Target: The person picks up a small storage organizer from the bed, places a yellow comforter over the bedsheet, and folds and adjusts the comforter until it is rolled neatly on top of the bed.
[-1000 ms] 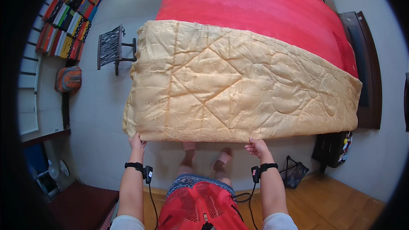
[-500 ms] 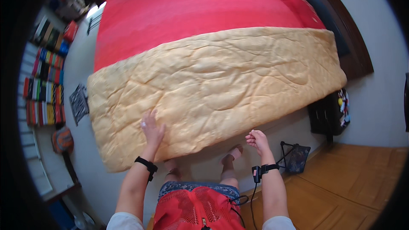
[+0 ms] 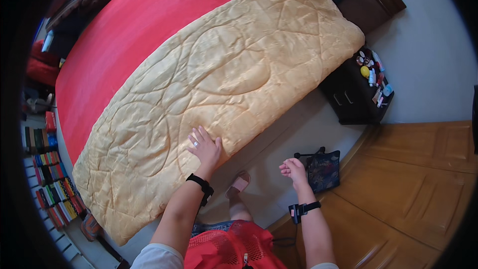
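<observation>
A folded gold quilt (image 3: pixel 234 77) with stitched curving lines lies in a long band along the near side of the bed. My left hand (image 3: pixel 205 148) rests on its near part, fingers spread, a ring on one of them. The red bed sheet (image 3: pixel 129 45) shows beyond the quilt's far edge. Out over the floor to the right, apart from the quilt, my right hand (image 3: pixel 295 171) has its fingers loosely curled in, with nothing seen in them.
Beside the bed's right end stands a dark nightstand (image 3: pixel 343 97) with small bottles on top. A dark folding stool (image 3: pixel 323 169) is beyond my right hand, by wooden panels (image 3: pixel 413 169). Stacked books (image 3: pixel 57 189) are at the left, and a dark headboard (image 3: pixel 368 0) at upper right.
My view has turned to the right, and the bed now slants across it. My left hand has shifted along the quilt and still touches it. My right hand stays off the quilt.
</observation>
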A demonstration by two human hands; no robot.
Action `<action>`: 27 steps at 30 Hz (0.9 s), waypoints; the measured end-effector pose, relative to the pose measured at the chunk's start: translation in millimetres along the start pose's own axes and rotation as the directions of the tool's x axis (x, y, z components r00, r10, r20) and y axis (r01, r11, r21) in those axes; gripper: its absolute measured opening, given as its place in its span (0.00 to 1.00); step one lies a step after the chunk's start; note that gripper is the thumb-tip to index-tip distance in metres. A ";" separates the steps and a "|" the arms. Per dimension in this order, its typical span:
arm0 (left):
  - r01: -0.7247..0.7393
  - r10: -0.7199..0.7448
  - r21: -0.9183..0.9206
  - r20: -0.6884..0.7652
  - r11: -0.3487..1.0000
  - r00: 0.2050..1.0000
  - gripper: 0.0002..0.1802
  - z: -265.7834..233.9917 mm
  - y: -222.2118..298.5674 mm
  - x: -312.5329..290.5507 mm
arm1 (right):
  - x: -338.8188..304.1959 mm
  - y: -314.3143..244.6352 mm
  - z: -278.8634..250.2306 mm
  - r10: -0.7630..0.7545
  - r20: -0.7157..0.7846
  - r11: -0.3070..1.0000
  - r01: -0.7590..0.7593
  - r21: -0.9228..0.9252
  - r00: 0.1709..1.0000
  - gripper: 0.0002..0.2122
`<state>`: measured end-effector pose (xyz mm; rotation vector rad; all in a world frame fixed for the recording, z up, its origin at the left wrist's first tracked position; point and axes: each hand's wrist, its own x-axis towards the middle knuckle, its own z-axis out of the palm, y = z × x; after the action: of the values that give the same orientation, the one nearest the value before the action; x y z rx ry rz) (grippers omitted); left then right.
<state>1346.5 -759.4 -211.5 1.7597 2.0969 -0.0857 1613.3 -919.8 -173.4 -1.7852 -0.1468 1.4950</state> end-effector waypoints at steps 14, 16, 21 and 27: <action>-0.441 0.427 -0.001 0.253 0.897 0.868 0.49 -28.5 293.5 115.4 | 109.9 -195.7 -83.9 -0.020 -0.094 0.954 0.047 0.297 0.995 0.06; -0.490 0.461 0.043 0.278 0.870 0.843 0.50 -24.9 331.2 128.7 | 127.7 -225.9 -99.8 -0.030 -0.133 0.952 0.069 0.297 0.991 0.06; -0.540 0.516 0.012 0.276 0.842 0.811 0.50 -17.9 410.1 156.6 | 175.7 -296.0 -141.6 -0.067 -0.187 0.935 0.127 0.331 0.980 0.05; -0.539 0.486 0.076 0.342 0.839 0.804 0.53 -12.1 491.4 173.3 | 235.3 -361.1 -197.7 -0.106 -0.369 0.957 0.195 0.213 0.923 0.14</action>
<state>1791.5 -493.2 -158.0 2.1952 1.3676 -0.3715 1994.5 -640.6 -134.0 -1.7627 0.0785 1.0126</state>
